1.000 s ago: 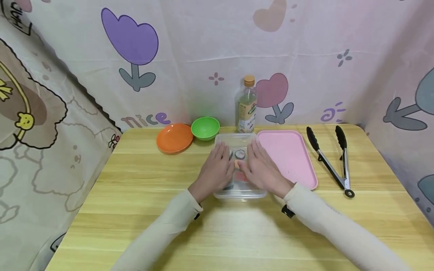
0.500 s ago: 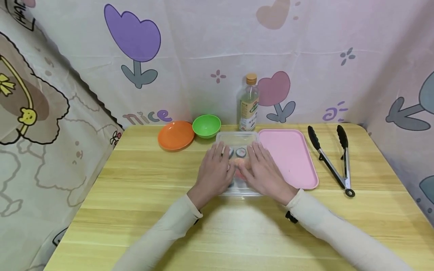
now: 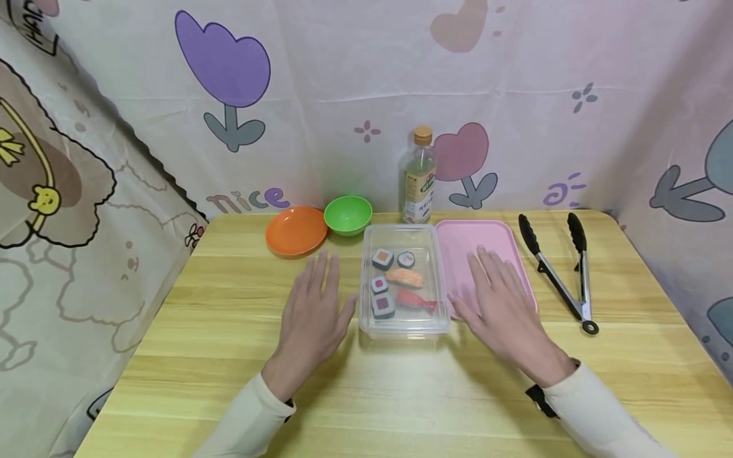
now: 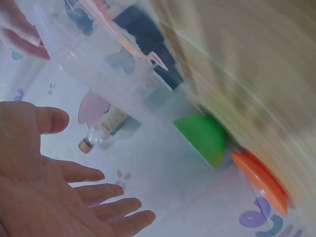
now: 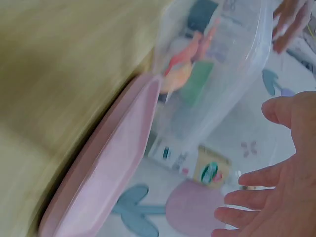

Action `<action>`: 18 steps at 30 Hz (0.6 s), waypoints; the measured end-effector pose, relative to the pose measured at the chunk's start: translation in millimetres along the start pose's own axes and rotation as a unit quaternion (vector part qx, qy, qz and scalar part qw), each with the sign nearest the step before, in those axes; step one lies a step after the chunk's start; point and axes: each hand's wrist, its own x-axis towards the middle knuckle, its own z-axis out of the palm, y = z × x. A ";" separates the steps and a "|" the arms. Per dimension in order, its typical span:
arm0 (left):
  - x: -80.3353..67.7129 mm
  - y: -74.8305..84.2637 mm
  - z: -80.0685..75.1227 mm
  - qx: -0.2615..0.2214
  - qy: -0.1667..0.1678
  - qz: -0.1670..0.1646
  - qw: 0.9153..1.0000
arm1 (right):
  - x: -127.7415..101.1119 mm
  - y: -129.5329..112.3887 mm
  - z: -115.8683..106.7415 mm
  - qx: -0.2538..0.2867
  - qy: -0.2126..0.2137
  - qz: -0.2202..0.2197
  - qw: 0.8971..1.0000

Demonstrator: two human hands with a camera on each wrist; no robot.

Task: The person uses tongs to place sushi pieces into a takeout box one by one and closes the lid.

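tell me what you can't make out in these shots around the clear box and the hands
- Bottle label: too small to read in the head view, blurred in both wrist views.
- Sushi pieces: smeared by motion blur in the wrist views.
- Pink tray: near part hidden by the right hand in the head view.
- Whether the left hand touches the table or hovers: cannot tell.
- Clear box: whether it has a lid, unclear.

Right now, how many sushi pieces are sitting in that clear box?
6, all inside the clear box: two rolls at the far end, an orange nigiri mid-box, two rolls near left, a red piece near right. None seem hidden.
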 end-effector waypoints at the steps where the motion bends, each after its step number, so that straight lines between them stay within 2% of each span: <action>1: -2.8 -1.8 -0.7 0.008 0.006 0.003 1.000 | -3.7 2.7 -0.9 -0.009 0.015 -0.007 1.000; 5: -12.1 -6.9 -1.2 0.025 0.033 0.013 0.999 | -14.8 10.6 -1.1 -0.042 0.066 -0.037 0.996; 8: -16.6 -10.0 0.4 0.024 0.044 0.011 0.999 | -20.0 14.0 0.2 -0.054 0.086 -0.045 0.994; 14: -20.7 -17.4 5.3 0.009 0.017 -0.023 1.000 | -27.1 20.4 1.8 -0.075 0.082 -0.033 0.993; 18: -20.7 -21.7 8.1 0.026 0.005 -0.031 0.999 | -30.0 24.3 3.8 -0.083 0.076 -0.029 0.993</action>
